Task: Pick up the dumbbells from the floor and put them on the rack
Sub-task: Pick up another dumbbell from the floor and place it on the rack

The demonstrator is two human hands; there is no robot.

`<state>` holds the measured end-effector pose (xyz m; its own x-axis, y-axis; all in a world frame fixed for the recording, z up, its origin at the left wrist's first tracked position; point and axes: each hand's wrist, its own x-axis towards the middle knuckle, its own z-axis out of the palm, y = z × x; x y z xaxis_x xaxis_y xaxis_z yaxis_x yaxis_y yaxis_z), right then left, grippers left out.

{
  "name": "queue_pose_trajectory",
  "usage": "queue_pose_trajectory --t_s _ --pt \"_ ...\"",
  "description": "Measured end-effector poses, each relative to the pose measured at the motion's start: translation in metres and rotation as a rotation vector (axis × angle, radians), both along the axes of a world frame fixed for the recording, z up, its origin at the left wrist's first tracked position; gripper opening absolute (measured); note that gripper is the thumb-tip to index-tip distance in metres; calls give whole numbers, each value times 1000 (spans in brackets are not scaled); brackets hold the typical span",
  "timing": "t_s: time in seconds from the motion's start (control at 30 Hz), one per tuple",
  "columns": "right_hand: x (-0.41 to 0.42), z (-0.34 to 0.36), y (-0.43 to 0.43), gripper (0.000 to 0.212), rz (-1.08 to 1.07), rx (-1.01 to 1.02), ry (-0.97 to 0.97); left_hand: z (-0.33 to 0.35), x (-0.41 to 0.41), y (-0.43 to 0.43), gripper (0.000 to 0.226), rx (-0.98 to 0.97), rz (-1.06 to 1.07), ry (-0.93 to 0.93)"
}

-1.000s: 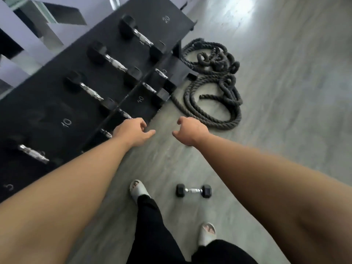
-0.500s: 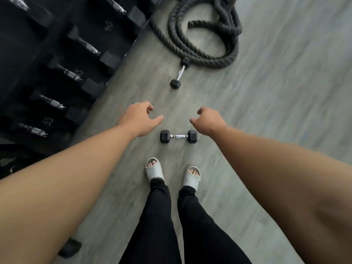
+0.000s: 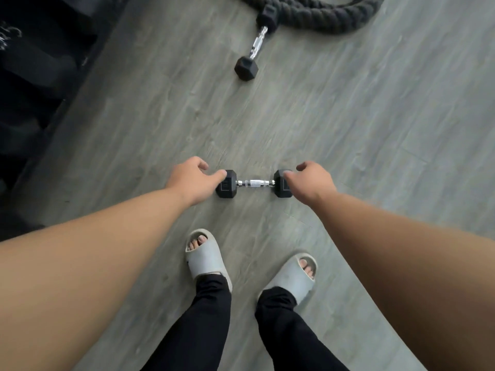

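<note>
Hands dropped lower toward the near dumbbell (image 3: 254, 183)
Left hand (image 3: 193, 180) and right hand (image 3: 310, 181) hung loose, gripping nothing; second dumbbell (image 3: 254, 52) and rack (image 3: 34, 76) waited.

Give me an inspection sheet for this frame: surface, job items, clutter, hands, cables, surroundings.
Surface: grey wood-look floor, bare apart from the items below.
Job's things: near dumbbell lies flat, crosswise in front of the feet; far dumbbell lies lengthwise, its far head against the rope. Rack at the left edge, dark and blurred; contents not readable.
Clutter: thick battle rope coiled at the top edge.
Grippers: left hand open, empty, by the near dumbbell's left head; right hand open, empty, over its right head. Contact cannot be told.
Cables: nothing seen.
Surroundings: person's feet in pale slides, dark trousers.
</note>
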<state>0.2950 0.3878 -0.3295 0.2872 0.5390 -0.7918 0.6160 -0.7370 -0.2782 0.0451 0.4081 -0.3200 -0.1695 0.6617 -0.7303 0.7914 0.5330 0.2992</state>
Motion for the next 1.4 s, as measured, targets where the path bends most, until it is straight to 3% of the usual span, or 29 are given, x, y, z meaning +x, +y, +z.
queue_pose_trajectory --t_s 0.2,0.43,0.6,0.77,0.93,1.03,1.1,1.4 --pt "-11 -105 3 61 -84 -25 -36 -115 0 -11 74 -90 46 3" --pt "-13 -192 22 64 -123 -56 -117 -209 26 3 108 -165 97 -41" --pt "-11 -231 24 60 -103 -142 -98 -251 32 -6 89 -103 73 -17" --pt "-13 -226 14 52 -73 -119 -95 -245 23 -2 64 -71 -29 18" --pt "-37 -173 4 48 -140 -129 -46 -180 -1 22 59 -13 -140 69" --pt "-64 -113 6 47 -233 -112 9 -111 -26 43 81 22 -154 114" --pt "-85 -64 11 45 -291 -89 46 -55 -44 60 88 53 -131 149" --pt "-193 194 77 46 -365 -5 198 240 -146 132 73 217 -16 211"
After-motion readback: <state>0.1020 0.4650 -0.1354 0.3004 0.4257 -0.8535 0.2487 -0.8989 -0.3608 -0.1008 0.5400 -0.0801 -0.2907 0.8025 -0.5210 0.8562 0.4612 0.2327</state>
